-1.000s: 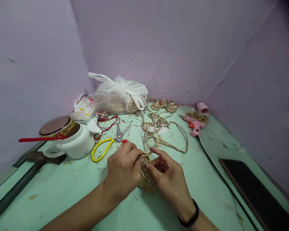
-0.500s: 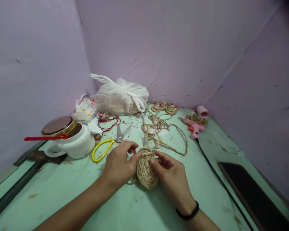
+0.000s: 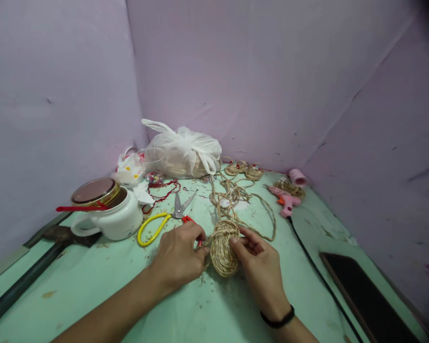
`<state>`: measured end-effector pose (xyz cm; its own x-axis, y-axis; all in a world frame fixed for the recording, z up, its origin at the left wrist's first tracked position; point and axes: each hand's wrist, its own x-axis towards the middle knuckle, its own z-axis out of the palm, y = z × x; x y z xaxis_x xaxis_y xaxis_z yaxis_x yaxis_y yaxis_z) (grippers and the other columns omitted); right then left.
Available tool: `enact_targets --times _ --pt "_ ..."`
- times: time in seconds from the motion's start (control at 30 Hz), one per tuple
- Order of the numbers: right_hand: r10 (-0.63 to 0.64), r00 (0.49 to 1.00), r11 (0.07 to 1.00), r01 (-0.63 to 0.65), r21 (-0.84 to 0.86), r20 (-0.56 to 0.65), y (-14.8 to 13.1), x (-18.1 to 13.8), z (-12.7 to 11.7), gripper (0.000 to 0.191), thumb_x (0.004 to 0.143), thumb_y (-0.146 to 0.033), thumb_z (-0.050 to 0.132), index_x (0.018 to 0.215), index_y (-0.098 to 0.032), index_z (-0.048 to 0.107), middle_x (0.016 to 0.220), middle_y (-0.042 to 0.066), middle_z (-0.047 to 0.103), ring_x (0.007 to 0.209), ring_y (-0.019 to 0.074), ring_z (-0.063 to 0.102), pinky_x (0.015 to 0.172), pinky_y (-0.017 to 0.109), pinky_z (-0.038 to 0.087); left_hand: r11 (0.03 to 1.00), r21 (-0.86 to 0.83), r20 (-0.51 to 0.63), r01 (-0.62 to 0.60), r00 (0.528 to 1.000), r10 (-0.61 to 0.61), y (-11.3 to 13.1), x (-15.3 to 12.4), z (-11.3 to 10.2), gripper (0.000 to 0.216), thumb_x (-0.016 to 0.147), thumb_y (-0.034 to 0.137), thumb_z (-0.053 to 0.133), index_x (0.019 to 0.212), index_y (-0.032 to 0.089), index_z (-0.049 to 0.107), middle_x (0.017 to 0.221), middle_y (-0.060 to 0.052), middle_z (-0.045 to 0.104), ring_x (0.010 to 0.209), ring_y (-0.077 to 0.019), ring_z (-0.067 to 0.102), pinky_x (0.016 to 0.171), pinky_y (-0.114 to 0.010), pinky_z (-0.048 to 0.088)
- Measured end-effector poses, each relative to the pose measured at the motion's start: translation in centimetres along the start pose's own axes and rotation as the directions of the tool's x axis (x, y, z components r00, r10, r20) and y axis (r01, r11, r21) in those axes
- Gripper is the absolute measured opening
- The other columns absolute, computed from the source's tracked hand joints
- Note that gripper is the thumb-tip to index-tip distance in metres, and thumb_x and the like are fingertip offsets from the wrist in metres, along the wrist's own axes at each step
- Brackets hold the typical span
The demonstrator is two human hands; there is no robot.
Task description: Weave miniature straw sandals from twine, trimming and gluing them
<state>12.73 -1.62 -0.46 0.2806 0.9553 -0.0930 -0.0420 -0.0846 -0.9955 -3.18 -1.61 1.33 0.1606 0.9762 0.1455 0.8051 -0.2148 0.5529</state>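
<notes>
An oval coil of braided straw rope (image 3: 224, 250), shaped like a small sole, is held up over the table between my hands. My right hand (image 3: 259, 259) grips its right edge, thumb on the face and fingers behind. At the coil's upper left, my left hand (image 3: 182, 252) is closed, thumb and forefinger pinching the rope strand that leaves the coil. Just beyond the left hand lie scissors (image 3: 178, 209) with spread blades, a yellow handle loop and a red handle partly hidden by my fingers. Loose rope (image 3: 232, 193) tangles across the table behind the coil.
A white mug (image 3: 119, 221) with a gold-rimmed lid and red stick stands left, beside a hammer (image 3: 28, 276). Behind are a white plastic bag (image 3: 182, 150) and small woven pieces (image 3: 252, 172). To the right lie a pink glue gun (image 3: 286, 200) and a phone (image 3: 368, 290).
The coil has shifted slightly right and turned. My left fingers have moved from its top edge down to the strand at its left side, uncovering more of the red scissor handle.
</notes>
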Motion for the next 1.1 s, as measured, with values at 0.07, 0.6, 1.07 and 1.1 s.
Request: enact_targets --times 0.07,0.6,1.07,1.1 --pt "-0.026 0.999 1.0 0.026 -0.018 -0.03 -0.2 0.2 -0.2 0.039 0.055 -0.03 0.071 0.088 -0.013 0.063 0.056 -0.002 0.059 0.052 0.014 0.054 0.051 0.027 0.045 0.996 0.089 -0.068 -0.014 0.997 0.02 0.0 0.0 0.0 0.006 0.071 0.017 0.052 0.073 0.021 0.057 0.074 -0.001 0.06 0.065 -0.0153 0.052 0.058 -0.025 0.033" --pt "-0.034 0.999 0.999 0.034 -0.009 0.031 -0.9 -0.5 -0.3 0.035 0.054 -0.028 0.071 0.084 -0.013 0.062 0.057 0.0 0.059 0.052 0.0149 0.054 0.052 0.028 0.045 0.973 -0.166 -0.12 0.159 0.976 -0.18 -2.2 2.4 1.4 0.02 0.073 0.01 0.036 0.073 0.015 0.056 0.06 -0.004 0.058 0.057 -0.0166 0.054 0.051 -0.024 0.035" --pt "0.001 0.966 0.887 0.119 -0.447 0.259 0.0 1.6 -2.7 0.02 0.053 -0.023 0.067 0.071 -0.017 0.071 0.054 0.002 0.061 0.047 0.0137 0.049 0.047 0.026 0.038 0.96 -0.268 0.243 -0.077 0.959 0.145 -2.2 2.2 -0.7 0.024 0.077 0.031 0.045 0.059 0.016 0.049 0.052 0.005 0.04 0.051 -0.0089 0.036 0.049 -0.02 0.027" --pt "-0.101 0.963 0.828 0.221 -0.515 0.25 -0.3 1.5 -2.8 0.022 0.057 -0.026 0.066 0.077 -0.018 0.072 0.066 0.004 0.065 0.052 0.0148 0.051 0.052 0.028 0.041 0.968 -0.231 0.224 -0.098 0.963 0.15 -2.1 2.2 -0.6 0.025 0.079 0.031 0.043 0.06 0.016 0.049 0.052 0.005 0.04 0.051 -0.0089 0.036 0.05 -0.021 0.026"
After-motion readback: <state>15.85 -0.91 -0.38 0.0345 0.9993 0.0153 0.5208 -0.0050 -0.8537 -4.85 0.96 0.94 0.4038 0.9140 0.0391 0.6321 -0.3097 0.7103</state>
